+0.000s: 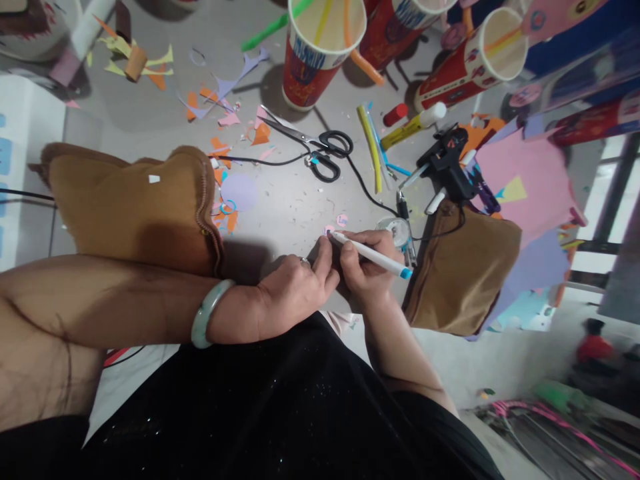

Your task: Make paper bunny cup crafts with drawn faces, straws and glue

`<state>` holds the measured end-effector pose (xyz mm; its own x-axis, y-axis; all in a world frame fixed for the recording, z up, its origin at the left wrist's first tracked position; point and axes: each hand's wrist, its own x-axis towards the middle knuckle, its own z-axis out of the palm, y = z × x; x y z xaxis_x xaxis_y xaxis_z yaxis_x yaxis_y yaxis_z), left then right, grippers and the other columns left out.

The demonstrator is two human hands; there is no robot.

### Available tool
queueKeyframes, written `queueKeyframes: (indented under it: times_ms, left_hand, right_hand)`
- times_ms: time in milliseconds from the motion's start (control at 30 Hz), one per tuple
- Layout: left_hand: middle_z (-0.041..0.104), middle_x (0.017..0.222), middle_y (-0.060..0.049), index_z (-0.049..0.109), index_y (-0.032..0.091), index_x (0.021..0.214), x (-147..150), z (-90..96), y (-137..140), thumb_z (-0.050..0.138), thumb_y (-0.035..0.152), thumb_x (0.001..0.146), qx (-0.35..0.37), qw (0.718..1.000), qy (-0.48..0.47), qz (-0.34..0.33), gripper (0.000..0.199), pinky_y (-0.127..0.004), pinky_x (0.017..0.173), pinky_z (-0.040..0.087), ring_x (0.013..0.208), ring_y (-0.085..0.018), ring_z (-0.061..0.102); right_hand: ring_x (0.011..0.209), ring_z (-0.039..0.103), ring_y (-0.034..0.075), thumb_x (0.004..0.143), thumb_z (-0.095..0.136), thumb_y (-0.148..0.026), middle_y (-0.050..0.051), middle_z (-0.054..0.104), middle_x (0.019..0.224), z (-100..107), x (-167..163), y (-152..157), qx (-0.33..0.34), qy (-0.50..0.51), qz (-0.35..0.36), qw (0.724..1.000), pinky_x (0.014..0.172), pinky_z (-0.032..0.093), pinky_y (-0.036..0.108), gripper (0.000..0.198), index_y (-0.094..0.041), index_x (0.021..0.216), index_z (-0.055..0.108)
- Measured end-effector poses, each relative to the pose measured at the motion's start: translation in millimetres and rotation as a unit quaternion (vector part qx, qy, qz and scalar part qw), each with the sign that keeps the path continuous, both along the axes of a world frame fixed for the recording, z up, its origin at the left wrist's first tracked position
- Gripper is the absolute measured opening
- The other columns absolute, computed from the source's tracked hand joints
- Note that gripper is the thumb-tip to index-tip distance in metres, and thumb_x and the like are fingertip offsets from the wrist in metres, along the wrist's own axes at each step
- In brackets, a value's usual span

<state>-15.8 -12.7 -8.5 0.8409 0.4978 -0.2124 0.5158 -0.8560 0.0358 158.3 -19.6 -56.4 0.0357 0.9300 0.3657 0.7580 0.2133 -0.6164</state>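
My right hand (367,267) is closed around a white marker pen (373,255) with a blue end. The pen's tip touches a small pink paper circle (329,231) on the grey table. My left hand (295,287), with a ring on one finger and a pale green bangle (209,313) at the wrist, has its fingers curled, the index fingertip pressing the edge of that circle. A second pink circle (342,219), bearing dark marks, lies just beyond. To the right of it sits a clear tape roll (393,230), partly behind my right hand.
Black-handled scissors (315,143) lie ahead among paper scraps (220,107). Red paper cups (310,73) stand at the back. A black glue gun (450,163), its cord crossing the table, rests at right by a brown pouch (465,267). Another brown pouch (130,207) lies left.
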Motion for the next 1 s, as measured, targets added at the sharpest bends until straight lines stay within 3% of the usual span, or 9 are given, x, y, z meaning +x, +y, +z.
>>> queueKeyframes:
  times_ms: [233, 800, 1000]
  left_hand:
    - [0.054, 0.149, -0.034, 0.055, 0.009, 0.150, 0.7, -0.9, 0.2, 0.038, 0.009, 0.103, -0.011, 1.000, -0.001, 0.006, 0.050, -0.030, 0.058, 0.055, 0.068, -0.019, 0.075]
    - [0.053, 0.151, -0.033, 0.053, 0.008, 0.152, 0.1, -2.9, -0.8, 0.037, 0.008, 0.103, 0.001, 1.000, -0.011, 0.007, 0.051, -0.030, 0.058, 0.056, 0.067, -0.018, 0.075]
    - [0.054, 0.150, -0.033, 0.062, 0.007, 0.142, -0.5, -1.6, -0.4, 0.037, 0.007, 0.102, 0.008, 1.000, -0.016, 0.006, 0.047, -0.030, 0.055, 0.053, 0.064, -0.017, 0.074]
  right_hand:
    - [0.065, 0.076, 0.016, 0.092, 0.062, -0.031, -0.001, 0.079, 0.079, -1.0, -0.3, 1.1, 0.019, -0.015, -0.003, 1.000, 0.053, 0.057, 0.027, 0.007, -0.025, 0.090, 0.061]
    - [0.075, 0.081, 0.020, 0.091, 0.062, -0.024, -0.001, 0.078, 0.079, -8.8, 0.4, 0.7, 0.024, 0.070, 0.030, 0.997, 0.059, 0.064, 0.030, 0.003, -0.024, 0.093, 0.061]
    - [0.056, 0.068, 0.015, 0.093, 0.062, -0.036, -0.002, 0.070, 0.071, -7.0, 2.4, 0.0, 0.070, 0.010, -0.028, 0.997, 0.048, 0.053, 0.026, 0.014, -0.023, 0.089, 0.064]
